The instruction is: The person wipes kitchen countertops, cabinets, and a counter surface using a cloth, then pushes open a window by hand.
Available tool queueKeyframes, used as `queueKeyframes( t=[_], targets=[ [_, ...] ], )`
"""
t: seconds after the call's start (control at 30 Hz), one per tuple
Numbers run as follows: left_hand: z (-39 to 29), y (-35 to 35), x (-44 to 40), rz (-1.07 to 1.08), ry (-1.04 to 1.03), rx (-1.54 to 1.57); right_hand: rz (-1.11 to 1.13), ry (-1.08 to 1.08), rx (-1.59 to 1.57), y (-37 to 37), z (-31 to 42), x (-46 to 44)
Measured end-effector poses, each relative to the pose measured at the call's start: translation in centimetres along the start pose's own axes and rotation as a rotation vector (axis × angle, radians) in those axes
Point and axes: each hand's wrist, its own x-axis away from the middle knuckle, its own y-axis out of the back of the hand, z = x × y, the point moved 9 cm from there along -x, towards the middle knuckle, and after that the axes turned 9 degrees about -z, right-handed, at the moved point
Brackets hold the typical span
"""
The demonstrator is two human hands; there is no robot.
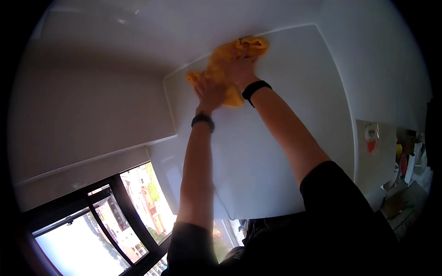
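An orange cloth [216,66] lies bunched against a pale, smooth panel [281,138] near its upper edge. My left hand [210,94] holds the cloth's lower left part to the surface, fingers stretched upward. Further up and to the right, my right hand [241,69] presses on the same cloth, with folds of it around the fingertips. Both hands are somewhat blurred, and the cloth hides part of the fingers. A dark band circles each wrist.
A dark-framed window [119,198] at lower left shows buildings outside. Beside it, a beige boxed-out section [92,110] juts from the wall. Several mixed items [407,156] sit at the far right, near a panel with a red-and-white sticker [370,138]. A thin cord [223,204] hangs below my left hand.
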Motion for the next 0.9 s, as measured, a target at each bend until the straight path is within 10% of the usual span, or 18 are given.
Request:
queueKeyframes(
  t=[0.1,0.9],
  targets=[
    [3.5,-1.4,-1.7,-0.372,0.102,0.304,0.015,0.001,0.025,0.3,1.0,-1.2],
    [4.0,-0.2,-7.6,-0.292,0.231,0.418,-0.070,0.322,0.000,-1.6,-1.9,-1.1]
  ],
)
